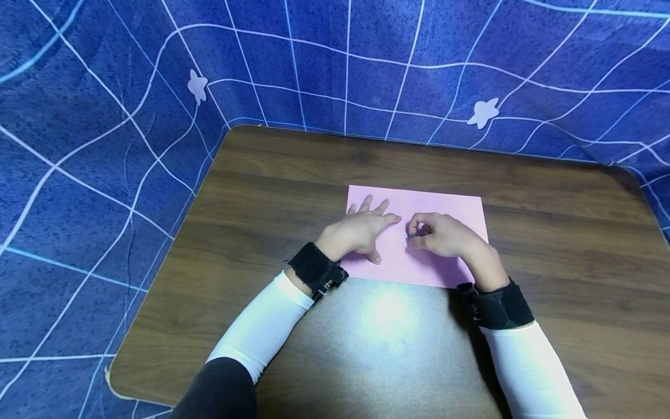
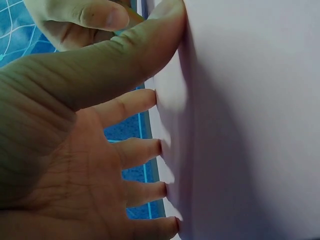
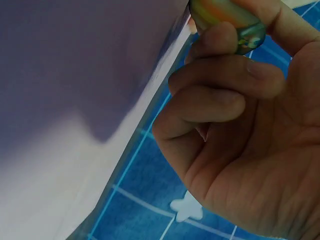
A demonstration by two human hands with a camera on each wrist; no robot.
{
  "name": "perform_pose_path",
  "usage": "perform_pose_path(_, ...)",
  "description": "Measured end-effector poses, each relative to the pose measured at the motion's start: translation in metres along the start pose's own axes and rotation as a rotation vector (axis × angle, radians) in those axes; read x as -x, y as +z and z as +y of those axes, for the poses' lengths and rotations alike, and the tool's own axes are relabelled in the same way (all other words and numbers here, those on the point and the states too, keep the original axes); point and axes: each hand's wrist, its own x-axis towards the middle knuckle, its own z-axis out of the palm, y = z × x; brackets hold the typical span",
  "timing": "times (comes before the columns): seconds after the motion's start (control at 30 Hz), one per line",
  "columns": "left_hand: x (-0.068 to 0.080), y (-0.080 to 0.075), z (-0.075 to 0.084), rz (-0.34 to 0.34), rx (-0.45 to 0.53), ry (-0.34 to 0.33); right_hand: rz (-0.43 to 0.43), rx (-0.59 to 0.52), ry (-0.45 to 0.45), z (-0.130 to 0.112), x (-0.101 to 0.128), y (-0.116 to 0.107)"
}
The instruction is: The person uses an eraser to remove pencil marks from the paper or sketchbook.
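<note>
A sheet of pink paper (image 1: 439,201) lies on the wooden table. My left hand (image 1: 361,230) rests on the sheet's left part, fingers spread; in the left wrist view its fingertips (image 2: 150,147) and thumb touch the paper. Just to the right, my right hand (image 1: 445,235) pinches a small rounded piece (image 3: 246,36), coloured green, orange and teal, between thumb and forefinger above the middle of the sheet. The other right fingers (image 3: 200,107) curl toward the palm. Part of the piece is hidden by the fingers, and what kind of thing it is cannot be made out.
The brown wooden table (image 1: 565,256) reaches out on all sides of the paper. Behind it and to the left hangs a blue cloth (image 1: 324,70) with white wavy lines and star shapes. A bright light reflection lies on the table in front of the sheet.
</note>
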Motion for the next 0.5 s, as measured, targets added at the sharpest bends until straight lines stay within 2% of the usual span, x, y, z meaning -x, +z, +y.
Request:
perform_pose_path(0.27,-0.001,0.001,0.000,-0.009,0.010,-0.008,-0.008,-0.054,0.060,0.025,0.009,-0.017)
perform_pose_path(0.5,0.000,0.001,0.001,-0.010,0.003,-0.015,-0.008,-0.055,0.054,0.028,0.012,-0.020)
